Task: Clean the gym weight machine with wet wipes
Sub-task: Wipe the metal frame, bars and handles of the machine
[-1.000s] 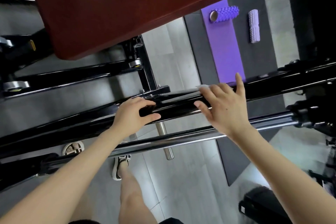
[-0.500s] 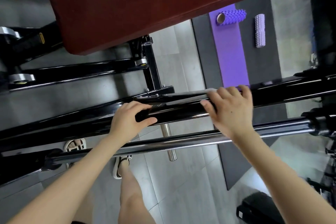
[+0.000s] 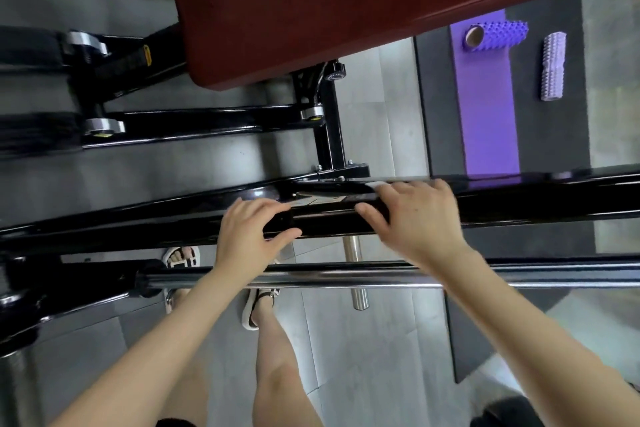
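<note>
The weight machine's glossy black frame bar [image 3: 519, 204] runs across the middle of the view. My left hand [image 3: 249, 232] grips it, fingers over the top and thumb underneath. Close to its right, my right hand [image 3: 419, 218] curls over the same bar and holds a white wet wipe [image 3: 379, 188] against it. Only a small edge of the wipe shows past my fingertips. A chrome bar [image 3: 346, 279] lies parallel, nearer to me, and passes over both wrists.
The machine's dark red pad [image 3: 346, 3] fills the top of the view above black frame tubes [image 3: 207, 121]. On the floor to the right lie a purple mat [image 3: 488, 121] and two foam rollers [image 3: 498, 35] [image 3: 553, 66]. My sandalled feet [image 3: 181, 256] stand below the bars.
My right hand has slid left along the black bar toward my left hand, and its spread fingers have closed together. My left hand keeps its grip.
</note>
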`<state>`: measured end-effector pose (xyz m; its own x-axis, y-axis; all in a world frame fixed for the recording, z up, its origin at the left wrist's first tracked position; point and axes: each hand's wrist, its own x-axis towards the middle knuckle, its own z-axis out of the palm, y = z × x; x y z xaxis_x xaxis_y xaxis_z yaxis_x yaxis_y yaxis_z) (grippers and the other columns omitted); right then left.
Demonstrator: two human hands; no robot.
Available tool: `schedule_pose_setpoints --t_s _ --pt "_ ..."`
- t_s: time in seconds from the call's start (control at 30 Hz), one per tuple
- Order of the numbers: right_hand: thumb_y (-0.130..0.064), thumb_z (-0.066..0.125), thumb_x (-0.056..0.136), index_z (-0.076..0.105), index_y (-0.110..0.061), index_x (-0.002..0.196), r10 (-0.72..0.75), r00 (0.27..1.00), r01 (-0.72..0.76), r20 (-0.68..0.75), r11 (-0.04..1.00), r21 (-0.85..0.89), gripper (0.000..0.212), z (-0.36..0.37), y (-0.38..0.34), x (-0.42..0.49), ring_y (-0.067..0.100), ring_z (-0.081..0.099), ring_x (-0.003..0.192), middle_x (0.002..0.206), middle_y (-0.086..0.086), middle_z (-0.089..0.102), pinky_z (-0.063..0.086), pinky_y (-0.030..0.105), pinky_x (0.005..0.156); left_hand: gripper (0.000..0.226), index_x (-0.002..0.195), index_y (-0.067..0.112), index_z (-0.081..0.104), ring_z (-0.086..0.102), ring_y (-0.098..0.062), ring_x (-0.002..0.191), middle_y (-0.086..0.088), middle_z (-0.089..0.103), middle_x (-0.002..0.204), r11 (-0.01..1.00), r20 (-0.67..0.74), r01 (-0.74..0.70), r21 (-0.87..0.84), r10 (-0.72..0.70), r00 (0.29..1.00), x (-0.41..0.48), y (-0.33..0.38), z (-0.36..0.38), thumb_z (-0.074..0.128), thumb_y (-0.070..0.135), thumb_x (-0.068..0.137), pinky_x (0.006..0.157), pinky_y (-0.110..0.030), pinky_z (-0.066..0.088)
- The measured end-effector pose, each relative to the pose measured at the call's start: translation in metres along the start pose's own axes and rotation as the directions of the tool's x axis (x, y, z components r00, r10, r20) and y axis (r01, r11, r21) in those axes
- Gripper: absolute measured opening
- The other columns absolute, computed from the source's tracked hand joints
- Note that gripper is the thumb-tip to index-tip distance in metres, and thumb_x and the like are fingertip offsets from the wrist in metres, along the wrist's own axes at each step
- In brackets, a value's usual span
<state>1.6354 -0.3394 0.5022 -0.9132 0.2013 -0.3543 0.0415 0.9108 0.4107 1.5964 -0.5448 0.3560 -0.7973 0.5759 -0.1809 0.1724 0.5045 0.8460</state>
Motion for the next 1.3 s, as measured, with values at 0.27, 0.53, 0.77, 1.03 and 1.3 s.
schedule_pose_setpoints --t_s 0.27,0.53,0.77,1.03,1.3 --pt "-0.046 0.039 0.088 0.064 -0.013 0.084 -0.086 0.991 0.086 -0.103 0.996 -0.003 0.042 0.026 -0.074 0.011 0.027 0.055 0.062 0.07 0.004 0.063 0.034 0.033 0.061 0.05 0.104 0.022 0.071 0.063 -0.024 0.094 0.003 0.068 0.1 0.99 0.028 0.141 0.004 -0.141 0.99 -0.017 -0.046 -0.018 0.049 0.057 0.075 0.102 -0.055 0.034" --pt "-0.025 0.049 0.083 0.039 -0.012 0.137 -0.444 0.893 0.423 -0.067 0.882 -0.209 0.056 0.046 -0.089 0.001 0.033 0.052 0.091 0.116 0.011 0.054 0.042 0.044 0.082 0.021 0.104 0.013 0.071 0.062 -0.03 0.095 -0.007 0.068 0.103 0.942 -0.109 0.335 -0.009 -0.334 0.936 -0.043 -0.077 -0.037 0.069 0.017 0.083 0.098 -0.048 0.04" --pt "-0.043 0.058 0.083 0.05 -0.003 0.123 -0.292 0.956 0.283 -0.025 0.944 -0.169 0.057 0.064 -0.157 0.012 0.034 0.054 0.087 0.101 0.016 0.058 0.043 0.045 0.083 0.021 0.106 0.014 0.069 0.059 -0.028 0.1 -0.005 0.065 0.108 0.857 -0.222 0.495 -0.14 -0.515 0.828 -0.071 -0.098 -0.031 0.061 0.014 0.086 0.086 -0.041 0.047" --pt "-0.031 0.043 0.092 0.005 -0.016 0.149 -0.629 0.766 0.635 0.13 0.71 -0.305 0.07 0.07 -0.195 0.028 0.039 0.033 0.128 0.15 0.012 0.02 0.029 0.052 0.103 0.022 0.107 0.014 0.068 0.061 -0.023 0.101 -0.004 0.065 0.111 0.83 -0.35 0.535 -0.16 -0.554 0.755 -0.099 -0.122 -0.037 0.057 0.012 0.088 0.085 -0.034 0.047" --pt "-0.056 0.032 0.091 0.041 -0.003 0.136 -0.284 0.953 0.301 0.109 0.934 -0.194 0.069 0.06 -0.213 0.021 0.037 0.054 0.102 0.115 0.017 0.059 0.031 0.05 0.095 0.024 0.11 0.013 0.067 0.059 -0.026 0.105 -0.006 0.065 0.113 0.813 -0.371 0.557 -0.169 -0.576 0.728 -0.11 -0.154 -0.05 0.056 0.012 0.089 0.087 -0.039 0.047"
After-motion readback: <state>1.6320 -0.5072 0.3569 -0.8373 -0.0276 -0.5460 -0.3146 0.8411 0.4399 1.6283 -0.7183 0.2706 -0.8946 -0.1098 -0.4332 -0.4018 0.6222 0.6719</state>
